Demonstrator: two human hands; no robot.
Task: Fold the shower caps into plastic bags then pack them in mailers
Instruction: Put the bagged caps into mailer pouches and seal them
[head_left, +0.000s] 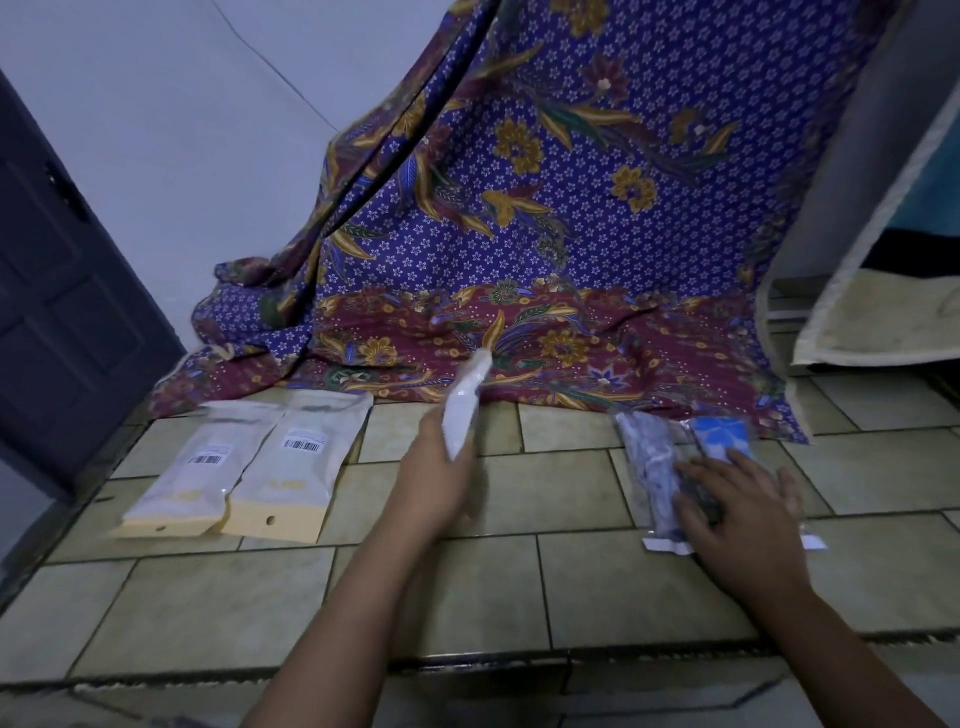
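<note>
Open tiles (561, 499), seemingly, between mailers (291, 462) and bags (649, 467).

Holds a mailer (464, 410) raised in the left hand (436, 480), rests the right hand (743, 514) on bagged caps (649, 462).

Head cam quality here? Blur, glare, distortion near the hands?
Head view: dim, bluish light, no glare; the left hand and the white mailer it holds are motion-blurred; the right hand, flat on the bagged caps, is slightly soft; the labelled mailers on the tiled floor look sharper, barcodes visible; wide-angle bowing at the edges, see the door.
</note>
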